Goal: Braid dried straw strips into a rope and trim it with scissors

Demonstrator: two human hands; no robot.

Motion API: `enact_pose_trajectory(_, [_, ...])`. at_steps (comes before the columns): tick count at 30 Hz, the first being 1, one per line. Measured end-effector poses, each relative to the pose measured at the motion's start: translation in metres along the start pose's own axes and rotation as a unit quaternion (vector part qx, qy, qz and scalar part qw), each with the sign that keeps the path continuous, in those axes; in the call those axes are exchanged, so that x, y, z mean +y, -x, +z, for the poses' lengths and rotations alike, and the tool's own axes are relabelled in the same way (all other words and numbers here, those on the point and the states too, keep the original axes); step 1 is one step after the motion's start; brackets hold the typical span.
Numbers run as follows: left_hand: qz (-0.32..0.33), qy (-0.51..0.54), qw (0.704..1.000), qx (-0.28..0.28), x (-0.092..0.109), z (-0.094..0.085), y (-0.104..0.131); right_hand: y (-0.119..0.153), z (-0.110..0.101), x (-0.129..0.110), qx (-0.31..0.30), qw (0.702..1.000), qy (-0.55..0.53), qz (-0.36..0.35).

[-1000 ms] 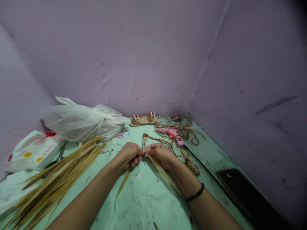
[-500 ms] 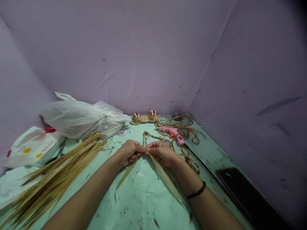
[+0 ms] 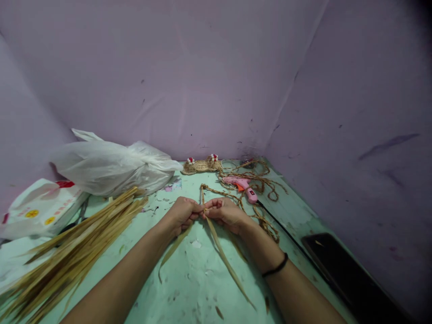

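My left hand (image 3: 183, 215) and my right hand (image 3: 225, 214) meet over the green tabletop, fingertips almost touching. Both pinch dry leaf strips where these run into a thin braided cord (image 3: 202, 194). One loose strip (image 3: 173, 247) hangs below my left hand. Another long strip (image 3: 224, 258) trails down from my right fingers toward the table front, and part of a further one shows beneath that hand. The braid goes up from my fingertips, bends, and runs right into a tangle of brown cord (image 3: 259, 216). My fingers hide the exact joining point.
A bundle of dry leaf strips (image 3: 84, 238) lies left, beside a white box-shaped package (image 3: 43, 207) and a knotted plastic bag (image 3: 118, 166). Behind are a woven piece with flowers (image 3: 201, 167) and a pink glue gun (image 3: 241, 183), its cord running right past a black phone-like slab (image 3: 340, 265).
Below my right hand, the long strip has swung and now looks narrower, with its tip lying on the table. Both hands keep their pinch in nearly the same place; the view has shifted slightly.
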State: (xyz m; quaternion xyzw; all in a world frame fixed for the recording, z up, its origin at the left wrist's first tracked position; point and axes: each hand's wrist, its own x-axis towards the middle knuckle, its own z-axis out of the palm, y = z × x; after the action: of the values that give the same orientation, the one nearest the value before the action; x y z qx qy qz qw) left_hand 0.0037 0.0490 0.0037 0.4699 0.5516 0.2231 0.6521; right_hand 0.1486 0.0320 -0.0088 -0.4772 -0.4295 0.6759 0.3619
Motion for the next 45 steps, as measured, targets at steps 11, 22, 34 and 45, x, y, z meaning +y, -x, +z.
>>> enact_pose_trajectory(11, [0.023,0.007,1.0,-0.017,-0.003,-0.001,0.001,0.002,0.001,-0.003,0.031,0.999,-0.009,0.031])
enact_pose_trajectory(22, [0.018,-0.045,0.997,0.053,0.002,0.01,0.003,-0.003,-0.006,-0.003,0.138,0.954,0.266,0.0])
enact_pose_trajectory(34, [0.003,0.037,0.998,0.055,-0.003,0.01,0.004,0.027,0.058,-0.012,0.137,0.812,0.561,-0.086])
enact_pose_trajectory(45, [0.052,-0.01,0.999,-0.007,-0.005,-0.011,0.0,0.02,0.016,-0.032,0.206,0.877,0.422,-0.103])
